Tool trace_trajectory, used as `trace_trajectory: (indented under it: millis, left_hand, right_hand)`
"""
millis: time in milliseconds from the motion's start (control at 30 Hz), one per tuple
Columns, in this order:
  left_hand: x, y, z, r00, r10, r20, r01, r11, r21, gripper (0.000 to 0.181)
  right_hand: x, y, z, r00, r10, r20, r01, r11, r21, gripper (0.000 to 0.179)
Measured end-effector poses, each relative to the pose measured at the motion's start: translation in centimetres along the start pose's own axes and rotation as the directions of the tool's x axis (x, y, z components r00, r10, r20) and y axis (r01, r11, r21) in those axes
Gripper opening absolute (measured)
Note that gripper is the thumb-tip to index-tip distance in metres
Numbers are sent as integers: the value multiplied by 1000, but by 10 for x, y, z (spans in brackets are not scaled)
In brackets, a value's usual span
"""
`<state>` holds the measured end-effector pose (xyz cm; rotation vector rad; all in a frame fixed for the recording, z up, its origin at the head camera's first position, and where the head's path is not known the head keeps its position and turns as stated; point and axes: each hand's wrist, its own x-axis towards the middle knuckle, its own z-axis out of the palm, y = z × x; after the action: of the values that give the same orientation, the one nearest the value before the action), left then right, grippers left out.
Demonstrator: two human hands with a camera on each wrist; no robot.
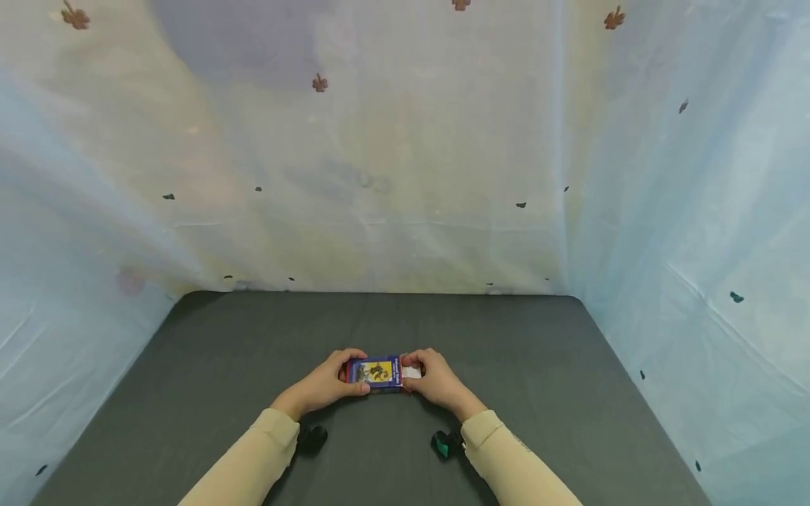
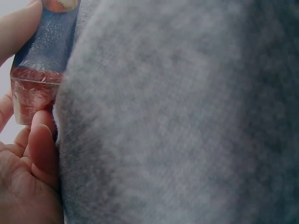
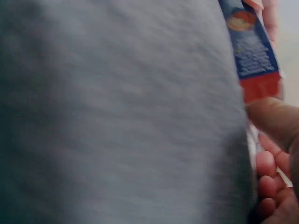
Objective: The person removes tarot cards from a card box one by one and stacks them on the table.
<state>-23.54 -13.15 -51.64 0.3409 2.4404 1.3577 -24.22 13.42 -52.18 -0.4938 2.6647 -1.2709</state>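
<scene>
A small card box (image 1: pixel 376 373), blue with red ends and a yellow picture on its face, is held between both hands over the dark table. My left hand (image 1: pixel 325 385) grips its left end, thumb along the near edge and fingers at the far edge. At the other end, my right hand (image 1: pixel 438 383) pinches the box's edges, thumb near and index finger far. Something white (image 1: pixel 412 372) sticks out of that end between the right thumb and fingers; whether it is a flap or cards I cannot tell. Both wrist views show the box's blue and red side, partly covered by sleeve fabric.
The dark grey tabletop (image 1: pixel 380 320) extends around the hands. Pale curtains (image 1: pixel 405 154) with small leaf marks enclose the back and sides. Below the wrists hang two black wrist devices, one on the left (image 1: pixel 313 440) and one on the right (image 1: pixel 445 444).
</scene>
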Motion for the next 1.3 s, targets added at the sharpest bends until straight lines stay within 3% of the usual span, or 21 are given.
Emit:
trace_trajectory:
  millis: [367,633,767,933,1100,1300]
  left_hand:
    - [0,-2,0,1000,-2,1,2,1000,-19,63]
    - [2,-4,-1,1000,10,-5,-10,1000,-1,65]
    - [0,-6,-1,1000,12,-3,-12,1000,-2,65]
    - [-3,-11,1,1000,-15,11,15,1000,-14,67]
    - [-2,-10,0,1000,5,10,-4,999,-33,68]
    - [1,-10,1,1000,8,6,-8,999,-36,65]
  right_hand:
    - [12,-15,-3,993,95,77,-101,991,84,35]
    - [8,-29,1,986,165,10,-165,979,118,34]
    - [5,-28,0,988,152,-5,-150,976,157,31]
    - [2,-21,-2,991,124,44,-130,968,215,32]
    - [1,-17,-10,991,103,81,-118,971,210,42]
    - [-2,-7,-24,991,104,82,-119,972,200,41]
